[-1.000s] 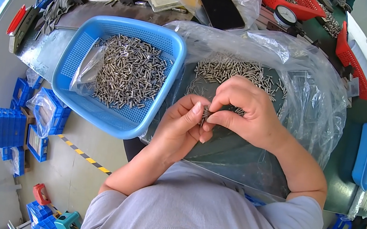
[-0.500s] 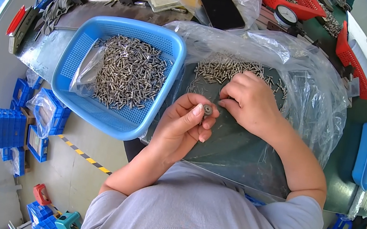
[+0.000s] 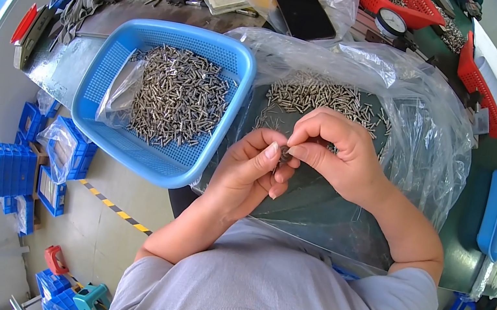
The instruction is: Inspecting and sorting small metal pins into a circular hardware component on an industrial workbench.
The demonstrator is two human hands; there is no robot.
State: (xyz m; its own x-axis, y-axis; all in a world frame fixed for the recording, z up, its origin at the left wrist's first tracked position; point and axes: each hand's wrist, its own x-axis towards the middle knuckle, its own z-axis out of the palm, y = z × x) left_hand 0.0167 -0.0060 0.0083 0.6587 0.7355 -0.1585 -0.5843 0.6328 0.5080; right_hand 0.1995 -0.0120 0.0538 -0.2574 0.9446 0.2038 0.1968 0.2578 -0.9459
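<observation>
Between the thumb and fingers of my left hand sits a small round metal piece with a hole in its middle, now partly covered by fingertips. My right hand meets it there, thumb and forefinger pinched together at the piece; whatever they hold is too small to make out. Just beyond my hands a loose pile of small metal pins lies on the green table. A few thin, needle-like bits rest left of that pile. To the left, a blue plastic basket holds many more pins.
Clear plastic sheeting surrounds the pile on the right and back. Behind lie a black phone, a dial gauge and a red basket. A blue tray is at the right edge. Blue crates stand on the floor at left.
My right hand has come from the edge of the pin pile toward me, and its fingertips now meet the round metal piece. My left hand has barely moved.
</observation>
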